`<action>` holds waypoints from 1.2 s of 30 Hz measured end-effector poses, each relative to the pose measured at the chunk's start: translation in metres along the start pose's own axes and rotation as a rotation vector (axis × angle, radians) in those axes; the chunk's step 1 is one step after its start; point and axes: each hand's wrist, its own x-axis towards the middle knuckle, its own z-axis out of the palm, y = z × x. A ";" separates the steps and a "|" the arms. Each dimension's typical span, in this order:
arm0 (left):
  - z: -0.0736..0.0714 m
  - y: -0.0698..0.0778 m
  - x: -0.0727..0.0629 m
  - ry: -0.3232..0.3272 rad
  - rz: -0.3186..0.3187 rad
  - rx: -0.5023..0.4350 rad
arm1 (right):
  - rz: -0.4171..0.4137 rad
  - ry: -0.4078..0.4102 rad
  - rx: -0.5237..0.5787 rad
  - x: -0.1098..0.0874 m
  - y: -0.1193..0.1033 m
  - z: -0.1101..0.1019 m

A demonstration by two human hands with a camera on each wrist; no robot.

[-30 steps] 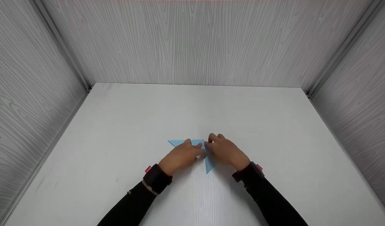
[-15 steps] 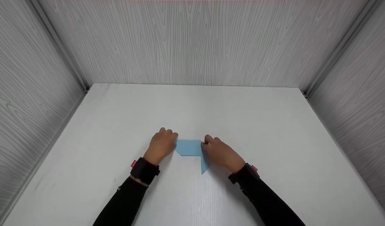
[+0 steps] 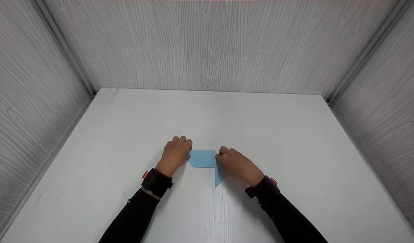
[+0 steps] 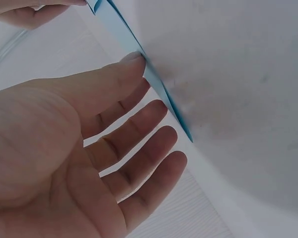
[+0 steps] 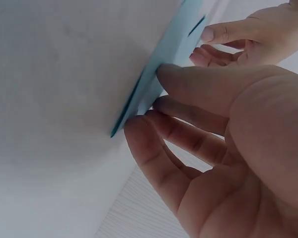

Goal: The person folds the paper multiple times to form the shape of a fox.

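A folded sheet of light blue paper (image 3: 202,158) lies on the white tabletop in the head view, with a straight far edge and a pointed flap (image 3: 218,175) reaching toward the person at its right. At its left end my left hand (image 3: 175,153) pinches the paper; the left wrist view has the thumb (image 4: 131,62) on the paper's edge and the other fingers loosely bent. My right hand (image 3: 240,165) covers part of the right side and pinches it between thumb (image 5: 176,79) and fingers, as the right wrist view shows.
The white tabletop (image 3: 207,114) spreads around the hands. Grey wood-grain panels stand behind it (image 3: 207,47), at the left (image 3: 24,101) and at the right (image 3: 389,101). Dark bands with red tags circle both wrists.
My left hand has moved left, off the middle of the paper to its left end. More of the blue paper now shows between the hands. The right hand stays nearly in place.
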 end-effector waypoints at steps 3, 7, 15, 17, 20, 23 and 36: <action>0.001 -0.001 0.002 -0.029 -0.003 0.020 | 0.008 -0.028 0.043 -0.001 0.001 -0.004; 0.000 -0.002 0.004 -0.031 0.010 0.035 | -0.009 -0.029 0.054 -0.001 0.001 -0.005; -0.007 -0.001 0.002 0.067 0.043 -0.116 | 0.013 -0.038 0.061 0.000 -0.001 -0.004; -0.011 0.002 0.002 0.073 0.035 -0.184 | 0.025 -0.037 0.054 0.000 -0.002 -0.003; -0.016 0.009 0.003 0.084 0.032 -0.236 | 0.024 -0.007 0.042 0.000 -0.001 -0.001; -0.019 0.017 0.004 0.105 0.060 -0.238 | 0.016 0.032 0.027 -0.002 0.001 0.001; -0.005 0.052 -0.005 0.073 0.194 -0.246 | 0.000 0.067 0.115 -0.001 0.005 0.002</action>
